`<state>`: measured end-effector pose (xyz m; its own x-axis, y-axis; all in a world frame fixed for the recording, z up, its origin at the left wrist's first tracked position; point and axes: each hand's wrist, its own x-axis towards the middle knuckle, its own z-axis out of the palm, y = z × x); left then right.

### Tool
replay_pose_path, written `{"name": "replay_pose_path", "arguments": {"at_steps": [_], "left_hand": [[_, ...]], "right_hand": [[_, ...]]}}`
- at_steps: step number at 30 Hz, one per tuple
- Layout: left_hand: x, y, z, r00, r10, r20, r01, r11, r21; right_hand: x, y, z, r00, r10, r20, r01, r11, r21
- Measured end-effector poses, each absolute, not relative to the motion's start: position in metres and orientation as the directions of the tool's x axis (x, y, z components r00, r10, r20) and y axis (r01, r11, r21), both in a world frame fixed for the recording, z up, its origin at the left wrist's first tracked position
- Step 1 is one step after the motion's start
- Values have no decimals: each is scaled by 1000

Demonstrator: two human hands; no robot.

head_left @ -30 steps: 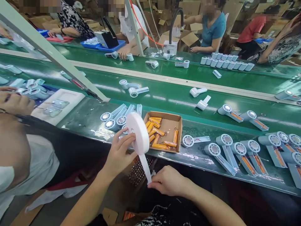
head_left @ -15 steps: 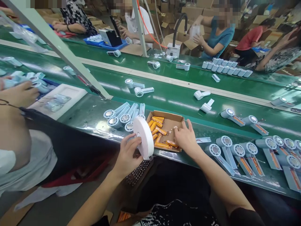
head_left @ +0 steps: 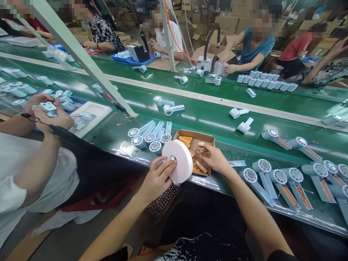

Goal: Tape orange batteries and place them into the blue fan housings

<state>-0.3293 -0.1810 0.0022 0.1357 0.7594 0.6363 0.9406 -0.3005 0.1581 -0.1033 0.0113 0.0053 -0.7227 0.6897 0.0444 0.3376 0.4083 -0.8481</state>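
My left hand [head_left: 160,177] grips a white tape roll [head_left: 178,161], its flat face turned partly toward me and fingers at its core. Right of the roll, my right hand [head_left: 213,157] reaches over a cardboard tray [head_left: 209,139] of orange wrapped batteries [head_left: 201,166]. Its thumb and index finger are near each other by the batteries; whether something small is between them is too unclear to tell. A white wrap covers one fingertip. The roll hides part of the tray.
Light-blue fan bodies [head_left: 150,137] stand left of the tray; more with orange batteries [head_left: 280,176] lie right. Beyond runs a green conveyor [head_left: 201,108] with scattered units. A slanted metal post [head_left: 89,69] rises at left, near a co-worker's hands [head_left: 51,112]. People sit across.
The tape roll has turned its face more toward me and covers more of the tray. My right hand has drawn back from the tray's right side toward the batteries. The view has shifted slightly.
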Motion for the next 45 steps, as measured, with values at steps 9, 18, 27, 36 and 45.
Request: {"name": "replay_pose_path", "arguments": {"at_steps": [9, 18, 27, 36, 45], "left_hand": [[-329, -185, 9, 327, 800, 503, 932, -361, -33], [-326, -178, 21, 476, 762, 439, 875, -462, -145], [-300, -171, 51, 545, 736, 403, 838, -495, -230], [-272, -159, 28, 535, 698, 476, 820, -564, -95], [-247, -149, 49, 750, 509, 423, 562, -827, -2]], "right_hand": [[-69, -26, 46, -586, 805, 93, -74, 60, -995], [-56, -32, 63, -601, 783, 161, 300, 407, -863], [-64, -41, 41, -365, 928, -71, -236, -166, -957], [-68, -81, 8, 100, 985, -143, -527, -70, -847], [-25, 1, 60, 277, 950, 142, -511, 270, -816]]}}
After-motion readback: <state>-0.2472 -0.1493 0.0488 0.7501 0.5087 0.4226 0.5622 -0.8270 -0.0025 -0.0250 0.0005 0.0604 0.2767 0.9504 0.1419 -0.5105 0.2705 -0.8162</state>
